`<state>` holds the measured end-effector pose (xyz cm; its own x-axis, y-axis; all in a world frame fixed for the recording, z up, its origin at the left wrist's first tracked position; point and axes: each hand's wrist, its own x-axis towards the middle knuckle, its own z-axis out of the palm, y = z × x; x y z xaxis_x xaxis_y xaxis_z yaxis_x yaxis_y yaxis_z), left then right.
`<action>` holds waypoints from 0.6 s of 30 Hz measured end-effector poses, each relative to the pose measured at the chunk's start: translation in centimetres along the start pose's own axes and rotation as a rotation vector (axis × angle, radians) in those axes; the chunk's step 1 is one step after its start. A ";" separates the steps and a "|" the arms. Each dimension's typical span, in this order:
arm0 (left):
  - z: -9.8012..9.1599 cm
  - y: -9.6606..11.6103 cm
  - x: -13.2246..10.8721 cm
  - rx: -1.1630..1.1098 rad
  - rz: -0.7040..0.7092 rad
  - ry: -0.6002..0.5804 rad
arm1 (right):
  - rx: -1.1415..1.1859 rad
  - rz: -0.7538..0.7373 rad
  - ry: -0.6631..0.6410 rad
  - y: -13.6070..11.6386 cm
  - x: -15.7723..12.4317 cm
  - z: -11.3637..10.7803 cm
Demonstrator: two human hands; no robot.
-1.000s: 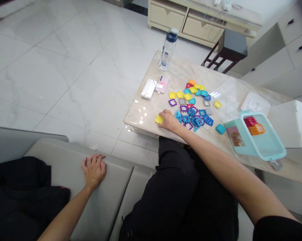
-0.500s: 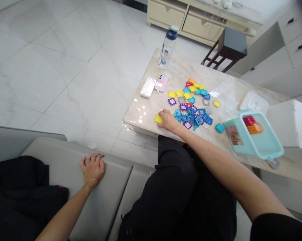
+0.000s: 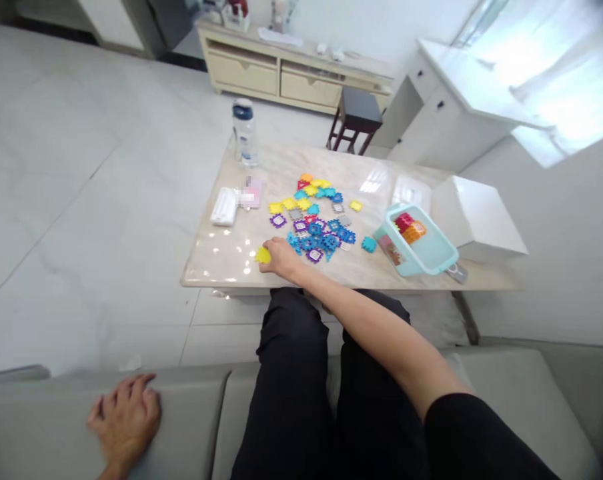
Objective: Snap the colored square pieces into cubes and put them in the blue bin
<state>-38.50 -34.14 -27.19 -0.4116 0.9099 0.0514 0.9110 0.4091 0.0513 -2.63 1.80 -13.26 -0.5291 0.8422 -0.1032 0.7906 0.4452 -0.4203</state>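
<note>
My right hand (image 3: pixel 277 259) is closed on a yellow building tile (image 3: pixel 263 255) with notched edges, at the near left part of the marble table (image 3: pixel 216 260). Just right of it lies a heap of blue tiles (image 3: pixel 326 241), mixed with purple-framed ones. Farther back are loose yellow tiles (image 3: pixel 289 203), along with orange, red, grey and teal pieces. My left hand (image 3: pixel 126 417) rests with fingers spread on the grey sofa seat (image 3: pixel 186 413), holding nothing.
A light teal bin (image 3: pixel 421 257) with red and orange tiles stands on the right, beside a white box (image 3: pixel 476 217). A water bottle (image 3: pixel 246 137), a pink phone (image 3: pixel 253 195) and a white packet (image 3: pixel 225 207) are at the left end. A dark stool (image 3: pixel 360 110) stands behind the table.
The view has swung up and to the right, showing more of the room. My right hand keeps the yellow tile at about the same table spot. My left hand stays on the sofa.
</note>
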 end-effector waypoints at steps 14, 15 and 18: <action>-17.3 18.3 7.9 -0.848 -0.238 -0.237 | 0.717 -0.350 0.414 10.3 -16.4 -14.3; -19.9 21.4 7.3 -0.957 -0.191 -0.214 | 0.696 -0.419 0.459 9.5 -17.3 -14.4; -26.3 30.6 4.4 -1.188 -0.005 -0.260 | 0.633 -0.587 0.557 7.6 -20.0 -14.5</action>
<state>-13.09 -19.36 0.85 -0.2734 0.9508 -0.1461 0.2627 0.2199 0.9395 18.40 -7.26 -1.30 -0.4347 0.6371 0.6365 0.0609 0.7260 -0.6850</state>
